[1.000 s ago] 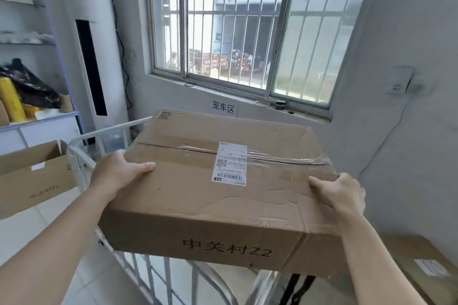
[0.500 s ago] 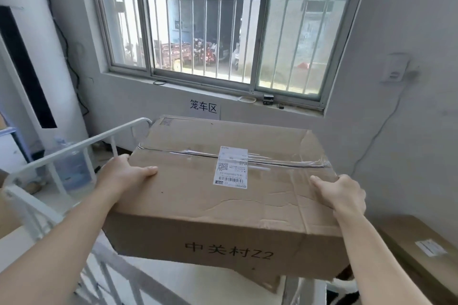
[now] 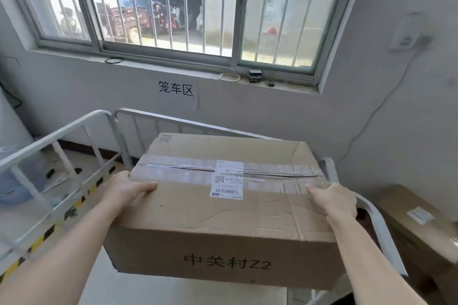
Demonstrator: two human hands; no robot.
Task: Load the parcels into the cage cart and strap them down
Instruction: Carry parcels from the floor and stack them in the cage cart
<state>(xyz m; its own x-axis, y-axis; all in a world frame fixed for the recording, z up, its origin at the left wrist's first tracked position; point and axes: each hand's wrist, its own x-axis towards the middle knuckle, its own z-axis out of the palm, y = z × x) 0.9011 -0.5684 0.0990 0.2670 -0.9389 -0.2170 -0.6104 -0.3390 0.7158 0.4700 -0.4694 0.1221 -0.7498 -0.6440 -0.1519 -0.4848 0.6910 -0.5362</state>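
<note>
A large brown taped cardboard box (image 3: 223, 205) with a white shipping label (image 3: 226, 179) is gripped at both ends: the left hand (image 3: 128, 189) clasps its left edge, fingers (image 3: 146, 186) lying on the top, and the right hand (image 3: 332, 202) mirrors this. Beyond the fingers runs the white metal cage cart rail (image 3: 173, 120). Right of the right fingers sits another brown cardboard parcel (image 3: 421, 225).
</note>
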